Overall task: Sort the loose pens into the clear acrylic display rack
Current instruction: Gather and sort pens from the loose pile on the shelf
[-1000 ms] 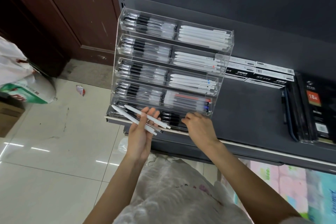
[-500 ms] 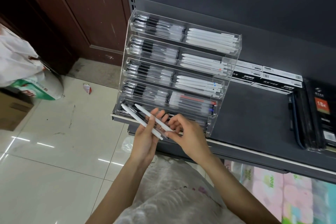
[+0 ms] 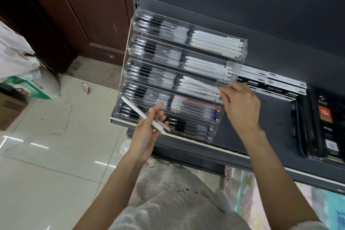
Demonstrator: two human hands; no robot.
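Note:
A clear acrylic rack point(image 3: 244, 46) with several tiers stands on the dark shelf; black-grip pens fill its left compartments and white pens its right ones. My left hand point(image 3: 147, 132) holds one white pen point(image 3: 138, 111) in front of the rack's lowest tier, the pen slanting up to the left. At the right end of the third tier, my right hand point(image 3: 240, 104) pinches the end of a white pen point(image 3: 197, 85) that lies slanted in that compartment.
Boxed pen packs point(image 3: 276, 84) lie on the shelf point(image 3: 261, 129) right of the rack, with dark packaged goods point(image 3: 328, 125) farther right. A tiled floor point(image 3: 46, 145), bags point(image 3: 22, 73) and a cardboard box point(image 3: 9, 108) are at left. A white plastic bag point(image 3: 177, 201) lies below my arms.
My right hand took one of the two white pens from my left hand and carried it up to the third tier's right compartment. My left hand now holds a single pen.

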